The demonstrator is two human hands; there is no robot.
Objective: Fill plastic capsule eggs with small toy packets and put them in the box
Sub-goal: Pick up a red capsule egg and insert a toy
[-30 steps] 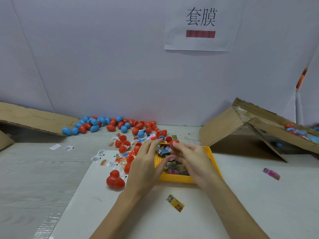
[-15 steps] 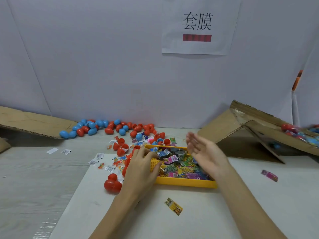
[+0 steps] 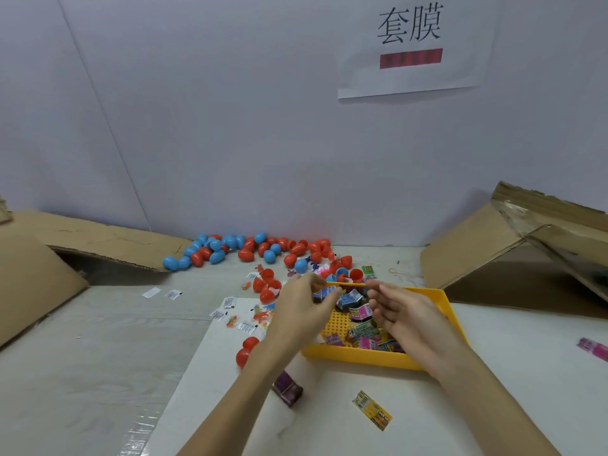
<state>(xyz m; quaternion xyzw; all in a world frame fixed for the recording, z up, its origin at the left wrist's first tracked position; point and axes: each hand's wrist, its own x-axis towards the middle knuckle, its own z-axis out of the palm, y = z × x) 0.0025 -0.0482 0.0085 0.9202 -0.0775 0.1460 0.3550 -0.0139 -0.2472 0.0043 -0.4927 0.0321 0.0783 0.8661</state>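
My left hand point(image 3: 301, 307) hovers over the left end of the yellow tray point(image 3: 452, 312) and pinches a small blue toy packet point(image 3: 324, 293) between thumb and fingertips. My right hand point(image 3: 406, 312) floats above the tray's middle with loosely curled fingers and holds nothing. Several coloured toy packets point(image 3: 362, 315) lie in the tray. Closed red and blue capsule eggs point(image 3: 250, 251) are heaped along the back wall. Open red egg halves point(image 3: 269, 286) lie left of the tray. A red egg point(image 3: 246, 352) sits beside my left forearm.
The tilted cardboard box point(image 3: 493, 258) stands at the right, and a cardboard flap point(image 3: 98, 245) lies at the left. Loose on the white sheet are a purple packet point(image 3: 288, 388), a yellow packet point(image 3: 371, 410) and a pink one point(image 3: 592, 348). Small paper slips point(image 3: 227, 307) are scattered left.
My right hand has drawn back from the right to above the tray, its fingers now curled. My left hand has risen off the tray's left edge with a blue packet. A purple packet now shows by my forearm.
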